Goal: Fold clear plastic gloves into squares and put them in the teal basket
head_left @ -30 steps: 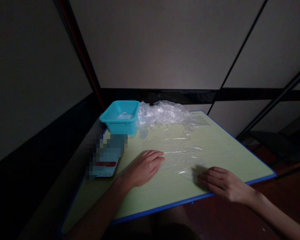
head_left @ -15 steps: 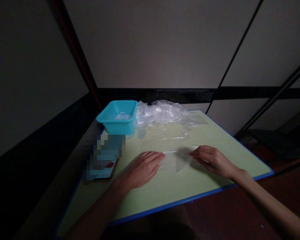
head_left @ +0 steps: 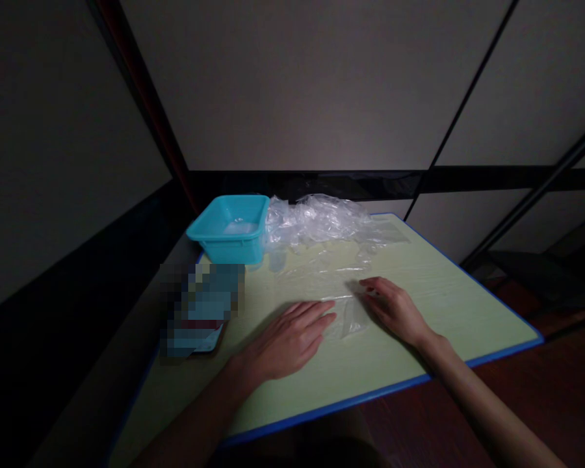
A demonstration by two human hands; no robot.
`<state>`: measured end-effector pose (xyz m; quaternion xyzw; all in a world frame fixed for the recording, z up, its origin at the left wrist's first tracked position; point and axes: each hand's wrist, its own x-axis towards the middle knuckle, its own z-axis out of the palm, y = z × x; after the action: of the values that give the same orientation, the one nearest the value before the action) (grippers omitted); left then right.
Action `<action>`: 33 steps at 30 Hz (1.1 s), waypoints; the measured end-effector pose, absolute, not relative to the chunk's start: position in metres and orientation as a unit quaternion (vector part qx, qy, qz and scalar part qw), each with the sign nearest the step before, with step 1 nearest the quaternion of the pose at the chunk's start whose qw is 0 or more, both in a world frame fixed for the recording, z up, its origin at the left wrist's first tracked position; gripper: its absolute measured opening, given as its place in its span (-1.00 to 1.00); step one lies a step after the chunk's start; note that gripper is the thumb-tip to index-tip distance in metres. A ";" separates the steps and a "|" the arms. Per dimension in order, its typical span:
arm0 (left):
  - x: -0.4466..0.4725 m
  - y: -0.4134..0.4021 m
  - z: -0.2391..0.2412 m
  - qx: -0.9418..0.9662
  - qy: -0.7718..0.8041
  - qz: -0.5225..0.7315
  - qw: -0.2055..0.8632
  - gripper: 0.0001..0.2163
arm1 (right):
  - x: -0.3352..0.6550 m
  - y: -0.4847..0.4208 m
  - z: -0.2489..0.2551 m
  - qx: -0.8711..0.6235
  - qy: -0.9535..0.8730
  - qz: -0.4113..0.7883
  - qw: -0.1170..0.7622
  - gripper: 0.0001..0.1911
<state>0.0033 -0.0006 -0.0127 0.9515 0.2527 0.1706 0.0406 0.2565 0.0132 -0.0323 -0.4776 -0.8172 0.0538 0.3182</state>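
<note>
A clear plastic bag lies flat on the table, its right part folded over and creased. My left hand rests palm down on its left side, fingers stretched out and slightly spread. At the bag's right edge, my right hand has its fingers curled and pinched together on the thin film. A bit of the film glints by the fingertips, though the grip itself is partly hidden.
A crumpled heap of clear plastic lies along the back of the pale green, blue-edged table. Left of it stands a turquoise basin with something whitish inside. A phone-like object, partly pixelated, is at the left edge.
My right hand has moved left, toward my left hand, bringing the bag's right edge with it. My left hand has shifted slightly right, its fingers more spread.
</note>
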 end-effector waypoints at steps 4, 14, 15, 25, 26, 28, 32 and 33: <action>0.012 -0.008 -0.008 0.962 0.210 0.157 0.083 -0.63 | 0.258 0.001 -0.024 -0.445 -0.832 0.041 0.329 -0.71; 0.013 -0.009 -0.008 0.967 0.203 0.108 0.112 -0.56 | 0.261 -0.046 -0.020 -0.378 -0.913 0.023 0.152 -0.52; 0.013 -0.009 -0.008 0.966 0.207 0.105 0.112 -0.56 | 0.261 -0.046 -0.020 -0.381 -0.913 0.015 0.147 -0.51; 0.013 -0.009 -0.010 0.965 0.224 0.089 0.107 -0.55 | 0.259 -0.044 -0.022 -0.409 -0.907 0.002 0.099 -0.44; 0.013 -0.009 -0.010 0.964 0.224 0.088 0.108 -0.56 | 0.259 -0.044 -0.022 -0.410 -0.906 0.004 0.102 -0.44; 0.013 -0.009 -0.010 0.963 0.227 0.090 0.111 -0.56 | 0.258 -0.044 -0.022 -0.408 -0.906 0.007 0.113 -0.45; 0.013 -0.008 -0.011 0.964 0.226 0.086 0.114 -0.57 | 0.259 -0.044 -0.022 -0.396 -0.910 0.005 0.120 -0.46; 0.013 -0.008 -0.011 0.964 0.225 0.081 0.114 -0.56 | 0.259 -0.044 -0.022 -0.395 -0.912 0.003 0.114 -0.47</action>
<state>0.0130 -0.0080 -0.0107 0.9641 0.2255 0.0813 0.1143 0.2587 -0.0439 -0.0221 -0.3946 -0.9117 0.0028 0.1144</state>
